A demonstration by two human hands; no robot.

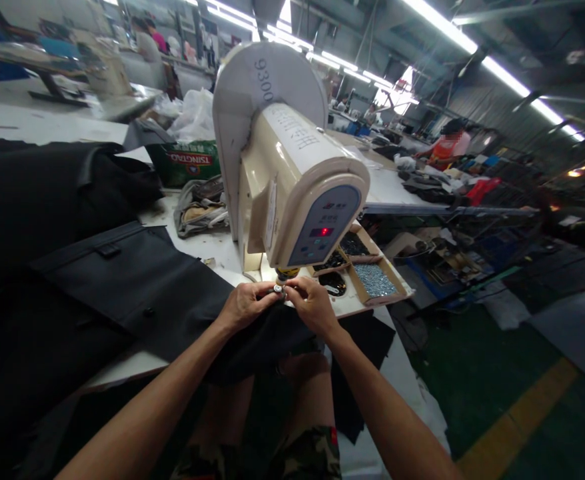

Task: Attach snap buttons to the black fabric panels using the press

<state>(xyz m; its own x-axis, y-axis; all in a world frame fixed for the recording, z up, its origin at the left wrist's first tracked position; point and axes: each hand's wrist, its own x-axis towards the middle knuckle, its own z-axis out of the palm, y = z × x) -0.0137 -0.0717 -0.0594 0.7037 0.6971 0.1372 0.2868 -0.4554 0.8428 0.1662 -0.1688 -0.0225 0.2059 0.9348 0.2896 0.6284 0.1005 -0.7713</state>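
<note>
Under the head of a cream press machine (pixel 317 180), both hands meet at a small round metal piece (pixel 278 289). My left hand (pixel 245 305) is closed, thumb and fingers pinched at the left of this piece. Close on the other side, my right hand (pixel 313 307) is also closed, its fingertips pinching by the piece. Black fabric (pixel 272 340) hangs from beneath the fingers toward my lap. Whether the metal piece is a snap or part of the machine's lower die, I cannot tell. The machine's yellow-ringed tip (pixel 287 273) is just above the fingertips.
Right of the machine, a divided tray (pixel 406 293) holds small silvery parts (pixel 374 279) and black parts (pixel 355 244). A black flap panel (pixel 142 287) and a dark fabric pile (pixel 47 200) lie left. A green carton (pixel 182 163) stands behind; a co-worker (pixel 450 143) is farther right.
</note>
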